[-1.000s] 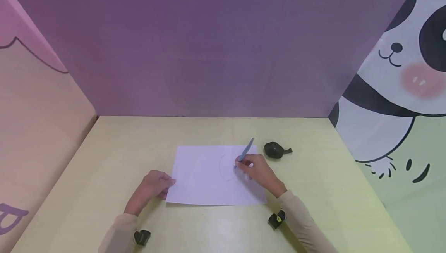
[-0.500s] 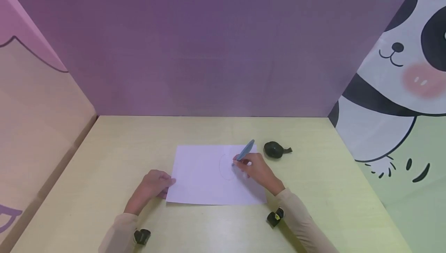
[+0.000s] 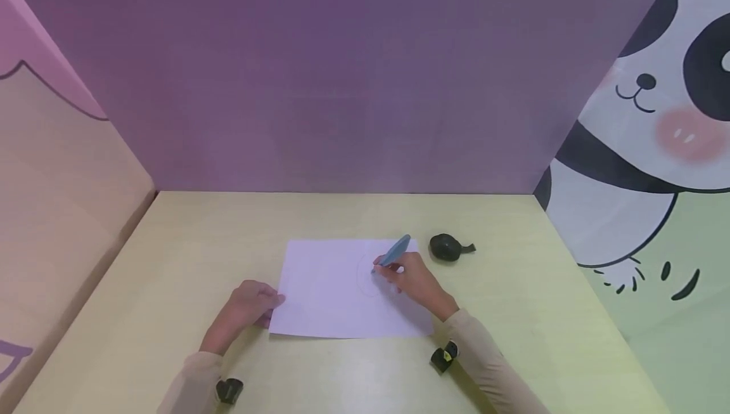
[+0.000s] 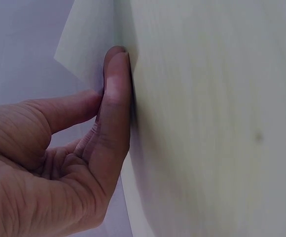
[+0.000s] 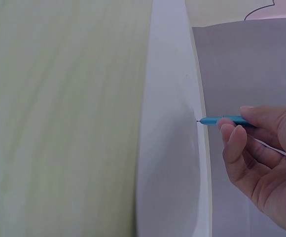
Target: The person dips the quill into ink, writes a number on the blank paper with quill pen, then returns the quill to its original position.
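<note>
We see left hand (image 3: 248,303) pinching paper (image 3: 319,303) at its nine o'clock edge | right hand (image 3: 416,282) gripping blue pen (image 3: 396,250) over it | black object (image 3: 445,247) at paper's two o'clock

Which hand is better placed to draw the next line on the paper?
The right hand, I think: it grips the blue pen, tip at the paper near a faint curve. The left hand holds the paper's edge.

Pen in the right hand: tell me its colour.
The pen is teal blue, seen best in the right wrist view.
</note>
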